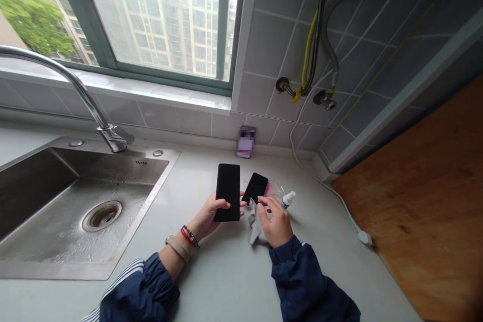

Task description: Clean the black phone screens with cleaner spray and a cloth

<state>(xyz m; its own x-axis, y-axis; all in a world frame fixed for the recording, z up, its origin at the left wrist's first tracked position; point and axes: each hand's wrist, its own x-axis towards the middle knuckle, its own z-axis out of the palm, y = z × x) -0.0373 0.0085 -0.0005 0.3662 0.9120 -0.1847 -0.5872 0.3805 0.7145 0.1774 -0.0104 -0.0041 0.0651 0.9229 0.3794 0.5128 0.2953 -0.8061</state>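
My left hand [210,215] grips a black phone [228,191] by its lower edge, screen up, over the pale counter [211,271]. My right hand [277,222] is closed in a pinch on a grey cloth [255,226] that hangs down to the counter. A second black phone [255,187] lies flat just beyond my right fingers, on a clear packet with a pink piece [270,189]. A small white spray bottle [288,199] lies right of it, touching my right hand's far side.
A steel sink [68,231] with a curved tap [94,110] fills the left. A small blurred box [245,142] stands against the tiled wall. A white cable [332,191] runs to a plug on the counter. A wooden panel [426,201] lies at the right.
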